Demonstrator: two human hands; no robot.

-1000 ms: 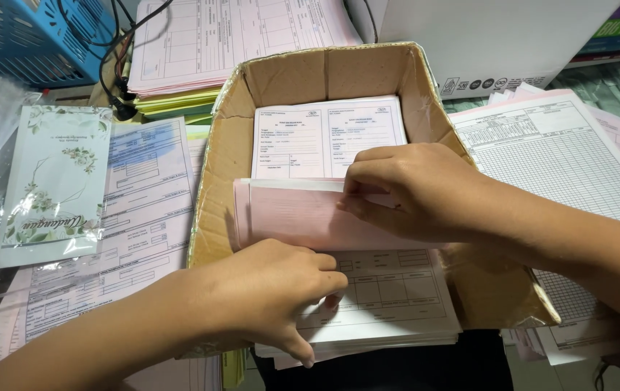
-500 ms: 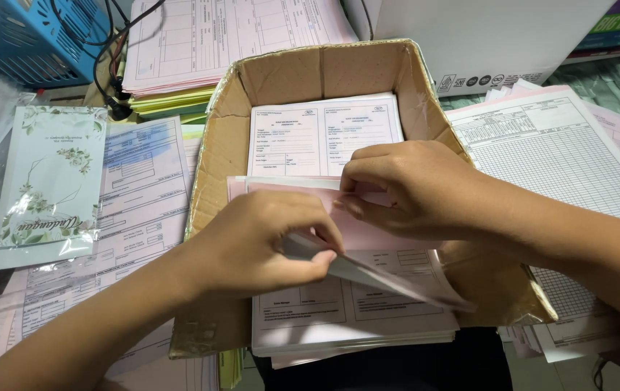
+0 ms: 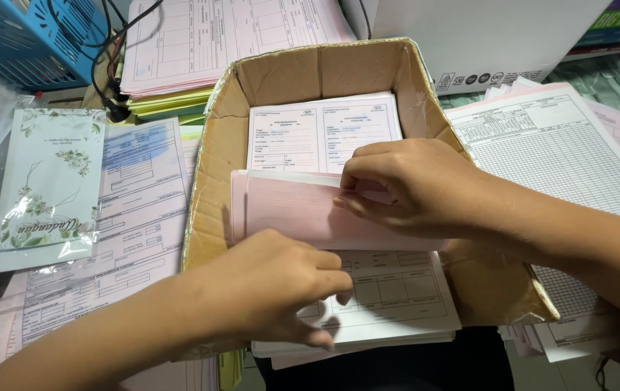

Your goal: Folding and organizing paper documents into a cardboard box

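Note:
An open cardboard box (image 3: 212, 181) holds stacked printed forms. White forms (image 3: 321, 134) lie flat at the far end. A bundle of pink sheets (image 3: 292, 210) stands folded up across the middle. My right hand (image 3: 404, 188) pinches the top edge of that pink bundle and holds it back. Near the box's front, my left hand (image 3: 281, 286) rests flat with its fingers spread on the white form (image 3: 390, 293) that lies uppermost there.
A floral-printed card in a clear sleeve (image 3: 49, 188) lies at the left on blue-printed forms (image 3: 136, 217). Gridded sheets (image 3: 556, 152) spread to the right. Behind the box are a pink paper stack (image 3: 216, 36), a blue crate (image 3: 20, 36), black cables (image 3: 107, 80) and a white box (image 3: 484, 36).
Half a second ago my left hand was lifting a sheet up by the pink bundle. It has come back down onto the white form near the front. My right hand stays put.

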